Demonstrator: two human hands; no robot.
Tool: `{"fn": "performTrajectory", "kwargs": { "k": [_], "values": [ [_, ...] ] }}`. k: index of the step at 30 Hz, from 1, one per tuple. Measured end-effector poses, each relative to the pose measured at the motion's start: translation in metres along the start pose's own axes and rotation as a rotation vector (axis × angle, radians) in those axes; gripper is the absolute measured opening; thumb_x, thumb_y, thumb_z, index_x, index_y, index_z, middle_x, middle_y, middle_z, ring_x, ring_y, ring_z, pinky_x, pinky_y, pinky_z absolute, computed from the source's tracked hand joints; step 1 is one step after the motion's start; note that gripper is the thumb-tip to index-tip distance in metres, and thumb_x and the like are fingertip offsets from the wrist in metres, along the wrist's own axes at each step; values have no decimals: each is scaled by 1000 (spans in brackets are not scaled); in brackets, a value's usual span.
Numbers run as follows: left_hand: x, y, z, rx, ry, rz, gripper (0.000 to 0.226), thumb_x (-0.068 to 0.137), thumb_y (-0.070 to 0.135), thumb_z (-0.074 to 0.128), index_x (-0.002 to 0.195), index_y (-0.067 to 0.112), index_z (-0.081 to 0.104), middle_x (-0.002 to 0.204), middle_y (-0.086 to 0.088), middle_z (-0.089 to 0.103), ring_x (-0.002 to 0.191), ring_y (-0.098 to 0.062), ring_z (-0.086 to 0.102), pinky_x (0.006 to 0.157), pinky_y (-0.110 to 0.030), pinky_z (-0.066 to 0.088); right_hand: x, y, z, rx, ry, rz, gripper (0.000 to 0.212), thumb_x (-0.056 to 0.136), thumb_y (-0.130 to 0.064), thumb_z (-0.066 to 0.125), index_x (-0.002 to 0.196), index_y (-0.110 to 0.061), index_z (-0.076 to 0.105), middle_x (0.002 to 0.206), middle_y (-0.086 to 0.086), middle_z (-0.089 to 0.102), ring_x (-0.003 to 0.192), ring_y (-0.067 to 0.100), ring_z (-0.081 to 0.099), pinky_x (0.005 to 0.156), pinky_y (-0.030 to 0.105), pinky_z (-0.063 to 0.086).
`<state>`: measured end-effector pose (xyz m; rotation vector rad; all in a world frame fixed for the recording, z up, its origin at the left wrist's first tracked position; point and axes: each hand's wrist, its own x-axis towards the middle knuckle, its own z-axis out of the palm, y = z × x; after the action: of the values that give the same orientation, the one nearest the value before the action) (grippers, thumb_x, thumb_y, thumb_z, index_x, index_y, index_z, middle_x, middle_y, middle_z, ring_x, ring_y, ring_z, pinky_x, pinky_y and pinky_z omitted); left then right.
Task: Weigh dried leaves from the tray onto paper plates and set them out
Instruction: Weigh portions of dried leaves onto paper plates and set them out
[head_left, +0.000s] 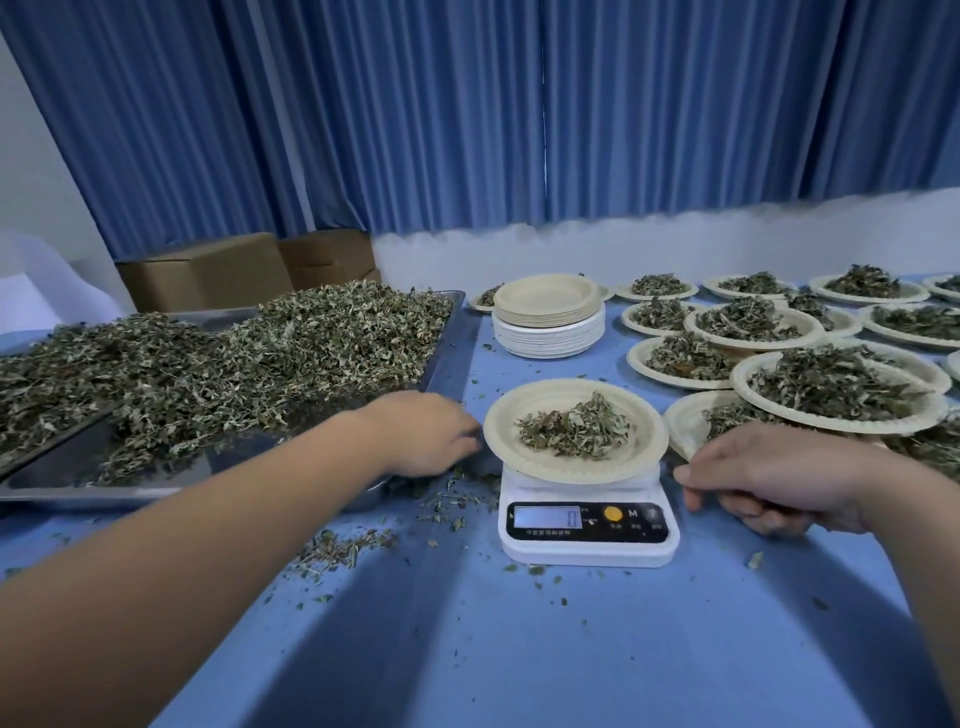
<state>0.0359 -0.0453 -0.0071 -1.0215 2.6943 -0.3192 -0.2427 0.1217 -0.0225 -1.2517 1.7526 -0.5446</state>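
Note:
A paper plate (504, 431) with a small heap of dried leaves (574, 431) sits on a white digital scale (589, 540) at the table's middle. A metal tray (452, 353) piled with dried leaves (234, 353) lies to the left. My left hand (423, 434) reaches over the tray's near right corner, just left of the plate, fingers curled down; what they hold is hidden. My right hand (769, 478) hovers right of the scale, fingers loosely curled, nothing visible in it.
A stack of unused paper plates (548, 322) stands behind the scale. Several filled plates (831, 384) crowd the right side, some overlapping. Loose leaf bits (348, 545) litter the blue tablecloth. Cardboard boxes (208, 275) sit behind the tray, below blue curtains.

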Motion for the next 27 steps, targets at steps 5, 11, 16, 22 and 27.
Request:
{"fn": "performTrajectory", "kwargs": {
  "k": [5,11,16,22,27],
  "values": [
    [-1,13,13,212,-86,10,48,103,47,17,128,19,48,123,-9,62,108,-28,58,98,-44,41,-1,1,0,-6,5,5,30,93,-33,60,79,-6,66,50,2,36,38,14,32,39,17,17],
    [-12,24,4,155,-92,-6,37,103,36,29,119,14,54,110,-10,60,96,-28,59,85,-43,50,0,1,1,-17,2,7,30,93,-33,60,81,-5,65,50,2,38,37,14,33,37,16,19],
    [-23,37,10,146,-72,-57,23,101,18,38,118,13,53,108,-8,53,92,-29,60,75,-42,53,0,1,1,-25,2,5,30,93,-32,60,82,-4,65,51,3,38,38,14,33,37,17,19],
    [-26,38,12,221,-48,-75,27,90,-5,48,112,10,54,110,-11,52,94,-31,60,64,-35,43,0,1,1,-22,-2,5,30,93,-32,59,82,-5,65,51,2,37,38,14,33,38,17,19],
    [-24,20,2,183,-67,24,24,93,2,45,112,10,58,110,-9,56,97,-28,59,79,-39,51,0,2,1,-23,1,2,30,93,-32,60,81,-5,65,51,2,38,38,14,33,38,17,19]
  ]
}}
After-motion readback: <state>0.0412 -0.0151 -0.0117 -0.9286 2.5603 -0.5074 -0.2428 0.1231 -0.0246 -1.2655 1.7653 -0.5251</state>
